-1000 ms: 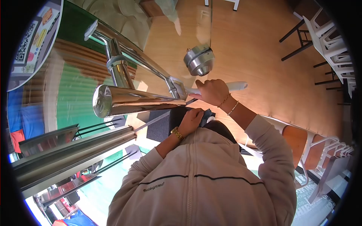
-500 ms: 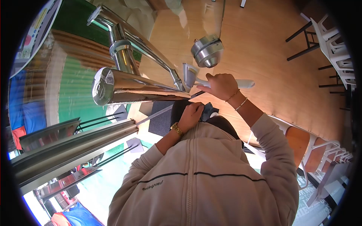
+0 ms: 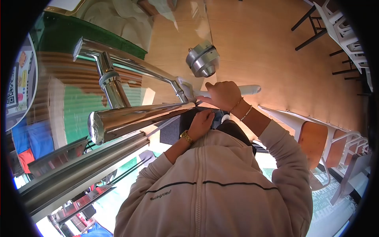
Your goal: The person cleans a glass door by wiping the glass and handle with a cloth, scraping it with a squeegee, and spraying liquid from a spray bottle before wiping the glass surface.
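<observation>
My right hand (image 3: pixel 223 96) is closed around the pale handle (image 3: pixel 250 89) of a squeegee-like tool. Its whitish, flared head (image 3: pixel 185 87) lies at the glass door, close behind the chrome door handle (image 3: pixel 146 117); the working edge is not clear. Lower down, in front of my waist, my left hand (image 3: pixel 201 123) is closed, with a dark cloth (image 3: pixel 217 118) showing beside its fingers. Just above my right hand, a round metal lock (image 3: pixel 202 61) sits on the glass.
A metal door frame rail (image 3: pixel 87 168) runs along the left. White chairs (image 3: pixel 347 37) stand at upper right, and chairs with wooden backs (image 3: pixel 312 144) are at right. Wooden flooring (image 3: pixel 260 47) shows through the glass.
The view has shifted, so the lock and chrome handle appear further left and lower. My right hand and the tool have moved slightly left. My left hand stays closed near my waist.
</observation>
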`<state>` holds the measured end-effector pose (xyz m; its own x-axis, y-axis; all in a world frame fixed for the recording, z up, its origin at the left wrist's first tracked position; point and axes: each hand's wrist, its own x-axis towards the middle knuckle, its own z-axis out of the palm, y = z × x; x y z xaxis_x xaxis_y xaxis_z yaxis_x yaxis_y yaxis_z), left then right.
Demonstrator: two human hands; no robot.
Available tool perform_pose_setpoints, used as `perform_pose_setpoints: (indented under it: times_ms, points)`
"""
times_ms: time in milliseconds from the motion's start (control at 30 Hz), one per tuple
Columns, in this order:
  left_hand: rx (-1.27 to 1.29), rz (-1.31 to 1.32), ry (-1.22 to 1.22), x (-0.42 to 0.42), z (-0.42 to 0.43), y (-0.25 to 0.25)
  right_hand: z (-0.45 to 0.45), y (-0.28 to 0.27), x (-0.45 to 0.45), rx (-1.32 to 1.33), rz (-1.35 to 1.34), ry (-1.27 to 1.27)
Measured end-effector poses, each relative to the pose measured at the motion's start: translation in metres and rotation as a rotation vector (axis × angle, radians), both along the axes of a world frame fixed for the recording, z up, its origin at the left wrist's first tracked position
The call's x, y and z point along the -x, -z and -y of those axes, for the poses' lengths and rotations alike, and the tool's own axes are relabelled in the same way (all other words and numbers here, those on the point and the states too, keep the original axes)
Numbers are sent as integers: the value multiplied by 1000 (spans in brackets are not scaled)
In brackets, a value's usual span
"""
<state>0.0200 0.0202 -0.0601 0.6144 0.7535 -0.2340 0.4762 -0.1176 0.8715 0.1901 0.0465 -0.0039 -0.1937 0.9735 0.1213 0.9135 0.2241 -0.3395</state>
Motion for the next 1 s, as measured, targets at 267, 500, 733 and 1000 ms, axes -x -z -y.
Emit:
perform_pose_setpoints:
  times_ms: [267, 500, 733, 1000]
  points:
    - [25, -34, -11, -3, -6, -9, -2, 2, -7, 72, -44, 36]
    - [-7, -46, 0, -3, -6, -12, 3, 42, 0, 106, -97, 123]
    - [-18, -13, -17, 1, -9, -15, -3, 45, -4, 116, -83, 104]
    - [89, 46, -165, 11, -8, 4, -18, 80, -108, 424, -310, 759]
